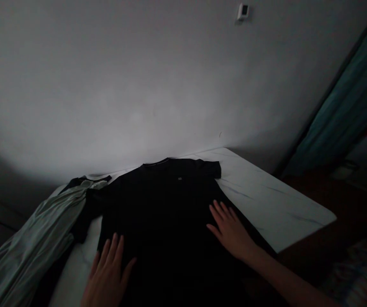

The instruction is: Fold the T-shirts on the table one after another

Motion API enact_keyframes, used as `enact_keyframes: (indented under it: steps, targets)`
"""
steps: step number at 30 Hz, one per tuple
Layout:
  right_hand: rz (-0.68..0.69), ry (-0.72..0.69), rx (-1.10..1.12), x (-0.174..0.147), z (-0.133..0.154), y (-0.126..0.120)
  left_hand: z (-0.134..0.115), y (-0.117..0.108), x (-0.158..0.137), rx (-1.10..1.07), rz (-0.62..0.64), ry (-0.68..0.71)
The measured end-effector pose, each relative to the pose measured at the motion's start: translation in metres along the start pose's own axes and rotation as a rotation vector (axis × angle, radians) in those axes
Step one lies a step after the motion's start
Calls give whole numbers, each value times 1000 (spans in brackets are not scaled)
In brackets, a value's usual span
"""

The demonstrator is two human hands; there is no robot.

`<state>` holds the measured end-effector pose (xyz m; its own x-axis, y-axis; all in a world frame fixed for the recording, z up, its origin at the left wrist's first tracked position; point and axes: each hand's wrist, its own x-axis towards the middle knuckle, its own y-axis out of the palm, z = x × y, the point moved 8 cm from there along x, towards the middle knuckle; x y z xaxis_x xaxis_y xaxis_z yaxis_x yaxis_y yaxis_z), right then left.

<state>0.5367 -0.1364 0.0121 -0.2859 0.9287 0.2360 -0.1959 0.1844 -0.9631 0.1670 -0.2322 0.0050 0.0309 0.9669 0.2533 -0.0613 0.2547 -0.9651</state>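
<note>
A black short-sleeved T-shirt (167, 213) lies spread out on a white marbled table (285, 204), its collar toward the wall and a small pale mark on the chest. My left hand (109, 268) rests at the shirt's left side, fingers stretched out. On the right part of the shirt lies my right hand (229, 228), flat with its fingers extended. Neither hand grips anything. The shirt's lower part is too dark to make out well.
A pale grey-green garment (45, 230) lies along the table's left side, with dark cloth under it. Behind the table rises a grey wall (154, 85) bearing a small white device (243, 11). A teal curtain (339, 102) hangs at the right.
</note>
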Motion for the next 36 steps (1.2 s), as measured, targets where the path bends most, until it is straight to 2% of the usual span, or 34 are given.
enact_keyframes:
  steps: [2, 5, 7, 10, 15, 19, 23, 26, 28, 30, 33, 36]
  targets:
    - [114, -100, 94, 40, 40, 8, -37, -13, 47, -46, -50, 92]
    - [180, -166, 155, 94, 80, 24, -83, -10, 105, -111, 5, 231]
    - [175, -152, 158, 119, 84, 36, -87, 4, 127, -110, 58, 223]
    - [145, -104, 124, 140, 62, 47, -59, 28, 136, -77, 69, 140]
    - [165, -9, 40, 149, -1, 48, 7, 44, 127, -17, 7, 81]
    - [189, 64, -15, 149, -37, 45, 39, 47, 121, 16, -2, 68]
    - [183, 62, -30, 133, -49, 45, 47, 49, 101, 47, -58, 140]
    - [141, 67, -25, 110, -52, 45, 41, 48, 72, 81, -95, 260]
    - [110, 64, -14, 92, -53, 44, 40, 44, 50, 91, -114, 286]
    - [90, 53, 5, 73, -54, 42, 43, 39, 27, 78, -116, 264]
    - [71, 47, 28, 44, -56, 35, 48, 41, -7, -4, -26, 240]
    - [55, 48, 29, 14, -54, 26, 61, 52, -35, -93, 70, 113]
